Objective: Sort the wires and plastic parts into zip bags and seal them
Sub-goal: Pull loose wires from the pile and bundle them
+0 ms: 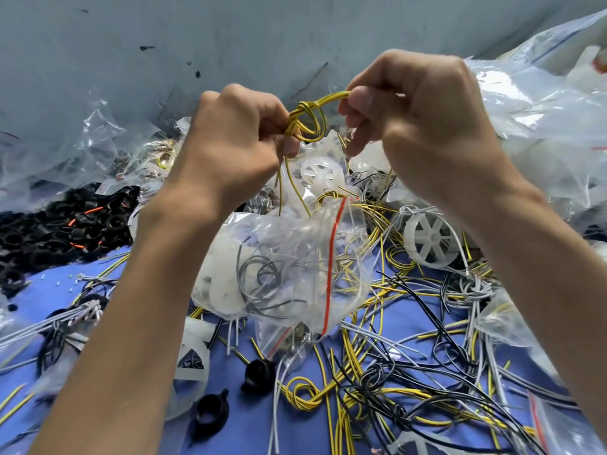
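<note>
Head view: the person is leaning over a blue cloth (230, 435) and holding both hands up above the heap.

Progress, as I am judging it, is early to middling. One zip bag (295, 267) with a red seal strip is lying crumpled just below the hands. Dark wires and whitish parts are showing through it, but I cannot tell whether its strip is pressed closed. More clear bags (542, 103) are piling up at the far right, their contents too blurred to name.

Most of the work is waiting:
- loose wires (377, 389), yellow-striped, grey and black, are sprawling in a tangle across the cloth
- a heap of black rings (49, 234) is sitting at the left
- a white spoked wheel (430, 241) is lying among the wires at the right
- a black knob (259, 372) is resting near the front edge

The left hand (230, 139) is curling closed round the lower part of a yellow wire bundle (307, 121), knuckles toward the camera. Loose wire ends are trailing down from under the fist toward the bag. The right hand (420, 126) is pinching the bundle's other end between thumb and bent fingers, back of the hand facing up.

Between the two hands the bundle is making a knot-like loop, hanging in the air and touching nothing on the cloth. My guess is that the person is tying it into a coil for bagging. None of this bundle is in a bag yet.
</note>
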Demonstrator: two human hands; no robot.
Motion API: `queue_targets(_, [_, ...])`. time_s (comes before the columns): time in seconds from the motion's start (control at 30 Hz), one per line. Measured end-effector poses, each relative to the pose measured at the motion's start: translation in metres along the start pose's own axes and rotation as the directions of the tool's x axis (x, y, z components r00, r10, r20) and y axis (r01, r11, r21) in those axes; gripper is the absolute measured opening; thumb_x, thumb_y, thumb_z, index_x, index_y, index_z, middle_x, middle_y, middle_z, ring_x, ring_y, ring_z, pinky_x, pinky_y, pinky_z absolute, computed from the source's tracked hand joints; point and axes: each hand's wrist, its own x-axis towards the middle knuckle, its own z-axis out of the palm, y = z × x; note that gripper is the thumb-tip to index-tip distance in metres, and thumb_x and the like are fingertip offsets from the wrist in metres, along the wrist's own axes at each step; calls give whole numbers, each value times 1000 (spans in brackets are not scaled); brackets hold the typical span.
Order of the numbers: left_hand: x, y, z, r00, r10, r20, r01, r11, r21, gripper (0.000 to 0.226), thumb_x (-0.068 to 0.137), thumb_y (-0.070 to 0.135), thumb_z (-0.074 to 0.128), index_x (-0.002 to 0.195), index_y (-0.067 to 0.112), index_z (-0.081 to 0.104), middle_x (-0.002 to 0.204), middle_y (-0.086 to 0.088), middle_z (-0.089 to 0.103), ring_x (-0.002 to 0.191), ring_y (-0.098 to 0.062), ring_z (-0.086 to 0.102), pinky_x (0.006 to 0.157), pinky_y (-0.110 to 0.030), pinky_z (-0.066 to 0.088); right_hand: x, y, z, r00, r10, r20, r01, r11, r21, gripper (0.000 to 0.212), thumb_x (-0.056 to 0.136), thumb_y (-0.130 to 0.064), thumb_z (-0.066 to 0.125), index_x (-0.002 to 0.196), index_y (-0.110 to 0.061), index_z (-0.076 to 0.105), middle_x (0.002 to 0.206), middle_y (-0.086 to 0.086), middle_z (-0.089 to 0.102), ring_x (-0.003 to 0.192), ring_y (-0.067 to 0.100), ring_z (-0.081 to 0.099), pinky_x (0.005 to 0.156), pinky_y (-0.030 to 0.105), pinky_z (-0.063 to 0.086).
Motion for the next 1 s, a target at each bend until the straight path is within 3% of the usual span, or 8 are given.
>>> queue_targets(0.17, [-1, -8, 3, 994, -38, -102, 38, 999, -7, 24, 81, 3, 61, 85, 23, 73, 77, -7, 72, 71, -9, 67, 79, -27, 56, -2, -7, 1, 999, 14, 46, -13, 1000, -10, 29, 91, -5, 53, 67, -21, 54, 63, -4, 56, 49, 6, 63, 58, 41, 53])
queue_targets(0.27, [0, -7, -1, 995, -70, -75, 53, 976, -209, 33, 83, 1, 55, 76, 31, 66, 69, -2, 66, 65, -6, 63, 75, -27, 57, -2, -10, 3, 993, 44, 110, -53, 995, 82, 29, 91, -6, 55, 66, -21, 54, 68, -3, 58, 64, 12, 68, 63, 38, 58])
queue_targets(0.4, [2, 0, -7, 995, -97, -12, 73, 816, -574, 34, 90, -8, 49, 78, 18, 66, 66, 3, 64, 64, -1, 61, 65, -15, 50, -1, -6, 6, 983, 82, 165, -108, 983, 150, 29, 89, -7, 60, 65, -23, 55, 102, 12, 59, 92, 23, 64, 67, 32, 59])
queue_targets(0.53, [2, 13, 0, 995, -92, 47, 96, 658, -747, 41, 88, -17, 39, 77, 12, 65, 66, 3, 67, 71, -8, 65, 67, -19, 52, -4, 0, 11, 964, 125, 236, -184, 951, 249, 24, 86, -2, 63, 67, -16, 58, 100, 13, 68, 89, 18, 69, 64, 26, 57])
queue_targets(0.67, [2, 18, 8, 991, -118, 62, 121, 596, -794, 42, 87, -19, 36, 78, 10, 65, 69, 0, 68, 73, -11, 66, 68, -21, 53, -6, 1, 14, 970, 140, 200, -197, 933, 301, 21, 88, 1, 60, 74, -15, 58, 83, 11, 72, 70, 13, 71, 57, 19, 51])
queue_targets(0.8, [2, 12, 1, 993, -87, 84, 119, 606, -786, 35, 87, -17, 43, 83, 10, 65, 71, 2, 71, 78, -9, 69, 68, -16, 51, -5, -1, 9, 975, 126, 181, -180, 929, 324, 20, 88, -2, 61, 100, -14, 52, 79, 4, 74, 67, 14, 71, 55, 19, 50])
queue_targets(0.93, [-1, 12, -6, 994, 16, 107, 70, 657, -751, 19, 75, -1, 66, 87, 13, 66, 75, 3, 73, 79, -11, 70, 73, -17, 51, -2, 2, 0, 976, 93, 196, -136, 966, 219, 22, 86, -4, 64, 104, -17, 67, 77, -2, 74, 68, 10, 70, 63, 19, 53])
queue_targets(1.0, [-2, 11, -12, 984, 83, 156, 61, 673, -737, 26, 77, -4, 59, 94, 14, 68, 85, 2, 75, 89, -15, 70, 80, -20, 51, 1, 4, -6, 989, 59, 134, -71, 994, 87, 26, 83, -7, 68, 105, -21, 69, 75, -3, 73, 68, 9, 69, 68, 19, 54])
